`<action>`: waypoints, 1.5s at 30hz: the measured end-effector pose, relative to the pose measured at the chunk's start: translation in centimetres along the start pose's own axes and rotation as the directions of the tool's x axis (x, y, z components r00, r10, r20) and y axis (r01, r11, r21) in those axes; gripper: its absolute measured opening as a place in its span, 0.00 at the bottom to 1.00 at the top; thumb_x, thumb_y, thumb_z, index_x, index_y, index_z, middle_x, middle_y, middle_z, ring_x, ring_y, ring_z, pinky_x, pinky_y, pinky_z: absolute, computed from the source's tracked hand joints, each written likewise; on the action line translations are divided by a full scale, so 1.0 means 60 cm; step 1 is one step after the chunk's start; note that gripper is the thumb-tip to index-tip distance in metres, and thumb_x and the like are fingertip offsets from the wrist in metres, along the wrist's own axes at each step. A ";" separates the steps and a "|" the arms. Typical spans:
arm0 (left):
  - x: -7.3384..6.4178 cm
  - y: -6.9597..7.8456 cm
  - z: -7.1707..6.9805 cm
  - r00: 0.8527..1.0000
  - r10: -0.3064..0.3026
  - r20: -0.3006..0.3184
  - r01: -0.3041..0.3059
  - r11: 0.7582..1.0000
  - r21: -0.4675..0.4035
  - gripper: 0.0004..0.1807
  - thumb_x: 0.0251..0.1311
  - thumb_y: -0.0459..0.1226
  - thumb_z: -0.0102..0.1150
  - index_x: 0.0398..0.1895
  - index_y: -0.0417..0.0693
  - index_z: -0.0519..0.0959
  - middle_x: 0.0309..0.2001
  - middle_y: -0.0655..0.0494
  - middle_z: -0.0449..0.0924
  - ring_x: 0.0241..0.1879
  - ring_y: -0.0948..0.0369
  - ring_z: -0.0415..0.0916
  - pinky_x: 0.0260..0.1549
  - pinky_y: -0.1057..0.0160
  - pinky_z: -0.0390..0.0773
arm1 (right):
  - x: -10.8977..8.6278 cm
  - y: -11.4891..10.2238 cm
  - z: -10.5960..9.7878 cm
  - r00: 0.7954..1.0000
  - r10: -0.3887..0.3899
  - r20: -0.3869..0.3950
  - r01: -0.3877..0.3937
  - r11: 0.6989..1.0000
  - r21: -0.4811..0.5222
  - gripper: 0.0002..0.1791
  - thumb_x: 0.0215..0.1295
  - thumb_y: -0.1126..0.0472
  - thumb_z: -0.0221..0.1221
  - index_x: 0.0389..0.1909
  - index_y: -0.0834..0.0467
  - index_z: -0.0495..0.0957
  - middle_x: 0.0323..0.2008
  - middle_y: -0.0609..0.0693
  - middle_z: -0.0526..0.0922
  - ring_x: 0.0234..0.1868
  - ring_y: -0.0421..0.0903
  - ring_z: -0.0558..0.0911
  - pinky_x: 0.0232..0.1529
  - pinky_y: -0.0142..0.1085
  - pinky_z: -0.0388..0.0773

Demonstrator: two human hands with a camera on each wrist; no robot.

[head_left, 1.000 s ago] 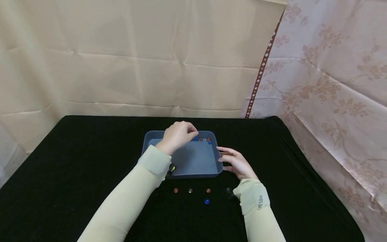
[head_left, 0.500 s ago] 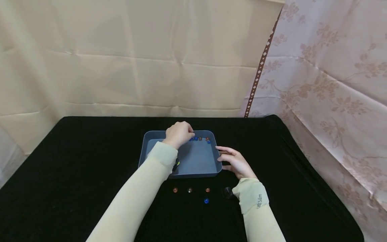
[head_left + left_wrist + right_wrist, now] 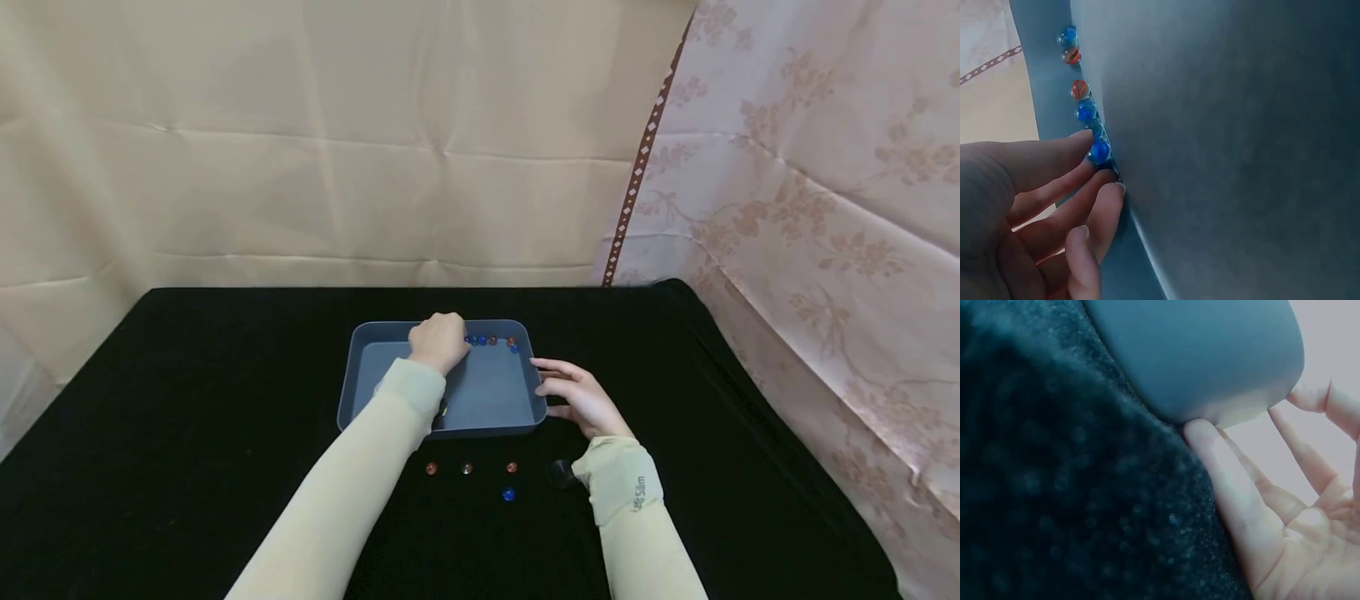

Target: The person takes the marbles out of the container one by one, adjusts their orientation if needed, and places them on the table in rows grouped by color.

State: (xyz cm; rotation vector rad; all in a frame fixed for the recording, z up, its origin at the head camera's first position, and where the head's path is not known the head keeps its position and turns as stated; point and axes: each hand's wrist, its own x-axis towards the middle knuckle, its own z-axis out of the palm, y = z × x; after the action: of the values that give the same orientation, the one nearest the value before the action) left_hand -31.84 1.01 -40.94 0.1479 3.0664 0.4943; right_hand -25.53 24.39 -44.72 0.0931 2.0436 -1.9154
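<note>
A blue-grey tray [image 3: 495,393] lies on the black cloth. My left hand [image 3: 438,342] reaches in at its back wall. In the left wrist view, the thumb and a finger pinch a blue marble [image 3: 1099,151] at the end of a row of glass marbles along the wall. Beside it come a clear bluish marble [image 3: 1095,129], another blue marble [image 3: 1085,111] and an orange one [image 3: 1079,90]. Past a gap sit an orange marble [image 3: 1071,57] and a blue one [image 3: 1067,37]. My right hand [image 3: 585,402] touches the tray's right outer side with loosely extended fingers.
In front of the tray, on the cloth, lie two orange marbles [image 3: 431,468], a clear one [image 3: 467,468] and a blue one [image 3: 508,494]. A dark device [image 3: 562,473] sits at my right wrist. Behind the table hang a cream curtain [image 3: 300,167] and a floral one.
My left hand has moved left and down towards the tray floor, close against the end of the marble row. The right hand stays at the tray's side. The head view has shifted slightly.
</note>
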 end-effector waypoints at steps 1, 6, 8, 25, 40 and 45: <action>0.001 -0.001 0.001 1.000 -0.002 -0.005 0.002 1.000 -0.002 0.15 0.63 0.41 0.62 0.17 0.52 0.80 0.17 0.59 0.72 0.21 0.59 0.69 0.24 0.57 0.71 | 0.000 0.000 0.000 1.000 -0.003 0.000 0.003 1.000 -0.002 0.32 0.60 0.67 0.58 0.68 0.56 0.70 0.65 0.61 0.73 0.52 0.47 0.80 0.48 0.43 0.83; 0.003 0.001 0.003 1.000 -0.010 -0.019 0.011 1.000 0.007 0.09 0.61 0.45 0.66 0.28 0.53 0.86 0.29 0.57 0.85 0.28 0.57 0.78 0.34 0.51 0.81 | 0.000 -0.002 0.001 1.000 -0.011 -0.007 0.010 1.000 -0.010 0.32 0.60 0.67 0.59 0.68 0.56 0.71 0.64 0.61 0.74 0.51 0.46 0.80 0.48 0.43 0.83; 0.003 0.004 0.005 1.000 -0.012 -0.016 0.012 1.000 0.020 0.09 0.61 0.47 0.67 0.30 0.53 0.87 0.31 0.57 0.86 0.29 0.57 0.80 0.36 0.50 0.82 | -0.001 -0.002 0.001 1.000 -0.006 -0.012 0.006 1.000 -0.011 0.32 0.60 0.67 0.59 0.68 0.56 0.71 0.65 0.61 0.74 0.51 0.46 0.80 0.47 0.43 0.83; -0.007 0.017 0.013 0.998 0.049 -0.044 -0.040 0.983 0.178 0.09 0.63 0.48 0.65 0.40 0.57 0.87 0.37 0.56 0.88 0.33 0.54 0.84 0.32 0.50 0.83 | 0.000 -0.001 0.001 1.000 0.008 -0.015 -0.008 1.000 -0.006 0.32 0.60 0.67 0.59 0.68 0.55 0.71 0.65 0.61 0.74 0.52 0.48 0.81 0.48 0.43 0.82; -0.009 0.007 0.010 0.999 0.041 -0.002 -0.040 0.995 0.094 0.13 0.65 0.46 0.62 0.24 0.54 0.83 0.25 0.59 0.82 0.25 0.60 0.78 0.33 0.52 0.82 | -0.004 -0.002 0.001 1.000 0.007 -0.009 -0.007 1.000 -0.015 0.32 0.62 0.66 0.58 0.69 0.55 0.69 0.65 0.62 0.73 0.51 0.48 0.81 0.49 0.43 0.82; -0.011 0.005 0.000 0.999 0.047 0.002 -0.047 0.999 0.009 0.21 0.65 0.46 0.61 0.12 0.54 0.77 0.14 0.61 0.71 0.20 0.61 0.70 0.20 0.61 0.69 | -0.002 -0.003 0.002 1.000 0.009 -0.006 -0.009 1.000 -0.016 0.31 0.62 0.66 0.58 0.69 0.55 0.69 0.65 0.61 0.73 0.51 0.49 0.81 0.50 0.44 0.82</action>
State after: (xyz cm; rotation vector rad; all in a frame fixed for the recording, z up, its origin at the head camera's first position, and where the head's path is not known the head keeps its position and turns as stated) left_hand -31.14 1.22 -40.82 0.2218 3.0704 0.4820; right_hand -25.43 24.29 -44.51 0.1042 2.0587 -1.8958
